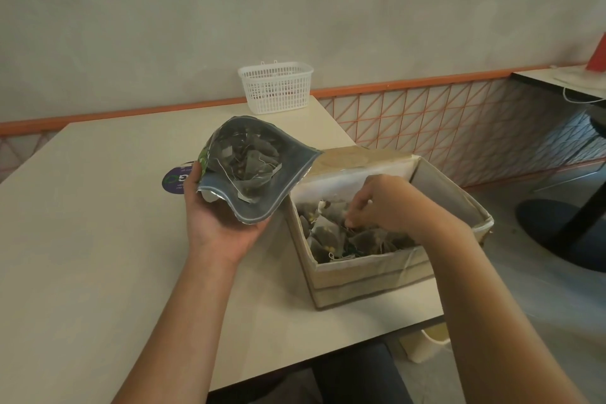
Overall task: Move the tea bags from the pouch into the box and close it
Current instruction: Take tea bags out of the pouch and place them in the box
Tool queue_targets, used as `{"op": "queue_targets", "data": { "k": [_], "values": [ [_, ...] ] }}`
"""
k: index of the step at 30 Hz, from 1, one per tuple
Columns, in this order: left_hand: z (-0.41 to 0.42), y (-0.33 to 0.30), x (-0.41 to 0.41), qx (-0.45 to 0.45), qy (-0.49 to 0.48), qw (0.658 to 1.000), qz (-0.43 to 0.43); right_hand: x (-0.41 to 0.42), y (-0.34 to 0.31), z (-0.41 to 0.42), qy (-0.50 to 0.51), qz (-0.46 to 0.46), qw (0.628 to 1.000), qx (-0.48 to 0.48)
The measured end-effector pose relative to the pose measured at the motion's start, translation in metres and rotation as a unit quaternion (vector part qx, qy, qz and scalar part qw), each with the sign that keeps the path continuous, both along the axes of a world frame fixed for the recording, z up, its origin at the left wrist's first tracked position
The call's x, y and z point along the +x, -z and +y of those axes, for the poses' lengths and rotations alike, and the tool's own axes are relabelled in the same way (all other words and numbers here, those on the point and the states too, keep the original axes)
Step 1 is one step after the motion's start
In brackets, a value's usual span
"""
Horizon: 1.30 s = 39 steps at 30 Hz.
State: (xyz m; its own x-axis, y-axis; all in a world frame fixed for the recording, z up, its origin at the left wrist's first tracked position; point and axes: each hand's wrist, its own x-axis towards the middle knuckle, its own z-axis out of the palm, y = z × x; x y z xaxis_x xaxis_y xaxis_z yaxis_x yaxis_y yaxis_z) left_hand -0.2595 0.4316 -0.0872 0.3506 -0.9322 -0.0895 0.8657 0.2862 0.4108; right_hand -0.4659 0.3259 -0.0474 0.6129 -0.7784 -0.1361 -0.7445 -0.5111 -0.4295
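**Op:** Mid-transfer, I'd say. The pouch (252,170) sits in the left hand (218,223), mouth tipped towards me and gaping, and I can see tea bags (254,164) inside it yet. So the emptying isn't finished.

**Obs:** And the right?

**Op:** The right hand (385,203) is down inside the box (370,275), over the heap of tea bags in the box (331,233). Its fingertips (350,222) are curled in and drawn together at the top of that heap. They look to be pinching a bag or its string, but I cannot tell for certain whether anything is caught between them or only being let go.

**Obs:** Left-hand grip?

**Op:** Palm up under the pouch's lower edge, thumb (194,174) curled over its left side, fingers wrapped beneath. A firm hold. The pouch is off the table (98,223), just beside the box's near-left corner.

**Obs:** The box itself?

**Op:** It stands at the table's right edge. Lid flaps up, the far flap (357,161) leaning back behind the pouch. Not yet closed.

**Obs:** Next move?

**Op:** My judgement: right hand comes out clear, goes back into the pouch mouth for another pinch. Bags are light and the strings tangle, so I'd expect clumps. Closing waits until the pouch is empty.
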Motion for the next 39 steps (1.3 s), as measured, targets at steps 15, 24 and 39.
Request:
{"op": "queue_targets", "data": {
  "k": [15, 24, 39],
  "values": [
    [-0.001, 0.002, 0.0, -0.016, 0.007, 1.0, -0.015, 0.008, 0.002, 0.011, -0.069, -0.081, 0.994, 0.024],
    [0.005, 0.001, 0.002, -0.008, 0.003, 1.0, -0.022, 0.057, -0.045, 0.054, -0.13, -0.273, 0.95, -0.084],
    [0.008, -0.01, -0.003, 0.015, -0.016, 1.0, 0.008, 0.167, -0.02, 0.025, -0.107, -0.095, 0.989, -0.046]
  ]
}}
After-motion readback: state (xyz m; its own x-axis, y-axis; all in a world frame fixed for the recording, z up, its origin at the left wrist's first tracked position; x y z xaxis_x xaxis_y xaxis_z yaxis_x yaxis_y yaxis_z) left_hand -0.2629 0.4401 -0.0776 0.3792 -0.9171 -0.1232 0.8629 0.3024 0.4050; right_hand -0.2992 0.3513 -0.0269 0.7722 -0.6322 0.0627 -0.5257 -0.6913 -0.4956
